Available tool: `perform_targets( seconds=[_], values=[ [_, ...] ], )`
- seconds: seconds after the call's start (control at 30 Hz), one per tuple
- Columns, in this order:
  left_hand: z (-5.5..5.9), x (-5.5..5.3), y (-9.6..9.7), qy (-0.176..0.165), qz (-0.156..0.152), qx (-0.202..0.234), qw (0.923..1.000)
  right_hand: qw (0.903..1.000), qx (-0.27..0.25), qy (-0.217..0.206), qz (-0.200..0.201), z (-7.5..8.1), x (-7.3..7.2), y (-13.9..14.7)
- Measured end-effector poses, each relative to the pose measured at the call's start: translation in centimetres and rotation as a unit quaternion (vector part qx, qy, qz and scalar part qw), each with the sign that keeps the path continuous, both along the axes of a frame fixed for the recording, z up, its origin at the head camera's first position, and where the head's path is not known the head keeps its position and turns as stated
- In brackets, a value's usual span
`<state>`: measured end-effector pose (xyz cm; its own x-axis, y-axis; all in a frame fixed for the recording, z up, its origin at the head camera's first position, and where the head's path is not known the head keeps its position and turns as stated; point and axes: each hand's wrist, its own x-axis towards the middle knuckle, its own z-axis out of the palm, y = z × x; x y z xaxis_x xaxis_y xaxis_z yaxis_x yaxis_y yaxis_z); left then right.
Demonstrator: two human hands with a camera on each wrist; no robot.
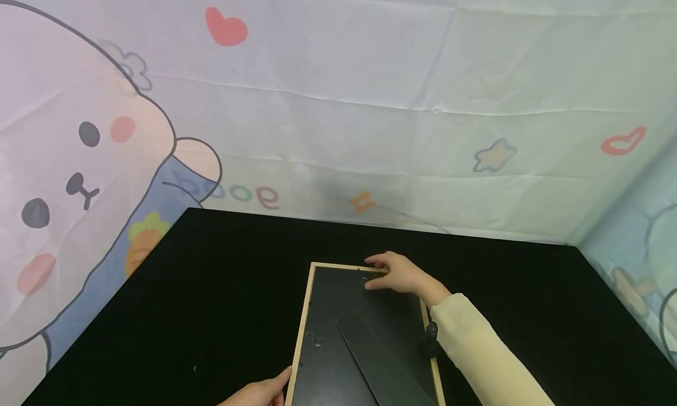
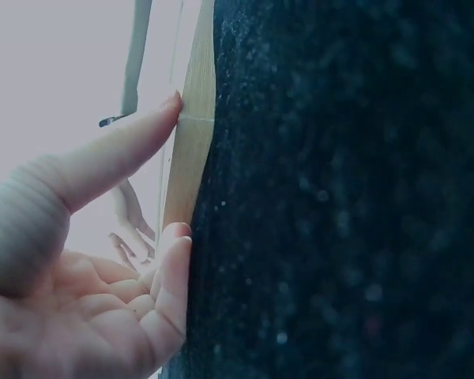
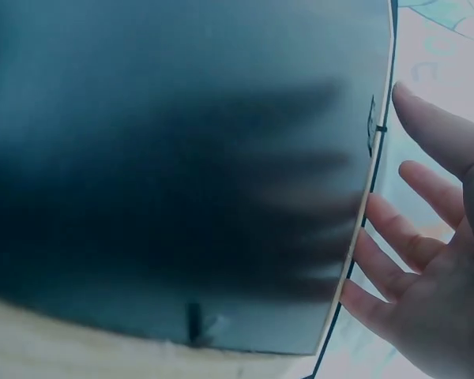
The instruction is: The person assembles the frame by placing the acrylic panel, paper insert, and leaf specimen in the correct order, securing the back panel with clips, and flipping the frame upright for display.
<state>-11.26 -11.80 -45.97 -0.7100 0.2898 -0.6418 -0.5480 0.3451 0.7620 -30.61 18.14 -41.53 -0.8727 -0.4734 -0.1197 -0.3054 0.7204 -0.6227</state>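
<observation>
A picture frame with a pale wooden rim [image 1: 299, 338] lies back side up, its dark backing board [image 1: 333, 291] showing. A long dark stand leg [image 1: 381, 359] lies slantwise across the board. At the frame's left side is my left hand [image 1: 259, 392]; in the left wrist view its thumb and fingertips touch the rim's outer side [image 2: 193, 150]. My right hand [image 1: 404, 275] is at the far right corner, fingers spread and loosely bent. Several of its fingertips touch the rim's edge in the right wrist view, while the thumb stands apart. The frame's near end is out of view.
The frame lies on a black-covered table [image 1: 238, 288]. Behind it hangs a pale printed cloth [image 1: 338, 130] with a cartoon animal, hearts and stars. A dark cable [image 1: 665, 318] hangs at the right edge. A small metal fitting [image 1: 315, 339] sits on the backing board's left part.
</observation>
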Motion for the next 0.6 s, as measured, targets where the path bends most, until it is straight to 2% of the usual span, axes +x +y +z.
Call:
perform_targets(
  seconds=[0.13, 0.2, 0.4, 0.5, 0.6],
  values=[
    [-3.3, -1.0, -1.2, -0.042, -0.024, 0.085, 0.9953, 0.9999, 0.013, 0.001, -0.002, -0.4, 0.1, -0.5],
    [-3.8, -1.2, -1.4, -0.056, -0.037, 0.113, 0.9913, 0.9995, 0.031, 0.009, -0.002, -0.5, 0.2, -0.7],
    [-1.9, -0.7, -1.0, -0.044, -0.065, 0.141, 0.9869, 0.9974, 0.065, 0.031, 0.004, -0.5, 0.6, -1.2],
    [-2.0, -0.8, -1.1, -0.058, -0.071, 0.172, 0.9807, 0.9967, 0.07, 0.039, 0.013, -0.5, 0.7, -1.3],
    [-2.1, -0.8, -1.2, -0.052, -0.073, 0.174, 0.9807, 0.9959, 0.079, 0.042, 0.014, -0.6, 0.6, -1.4]
  ],
)
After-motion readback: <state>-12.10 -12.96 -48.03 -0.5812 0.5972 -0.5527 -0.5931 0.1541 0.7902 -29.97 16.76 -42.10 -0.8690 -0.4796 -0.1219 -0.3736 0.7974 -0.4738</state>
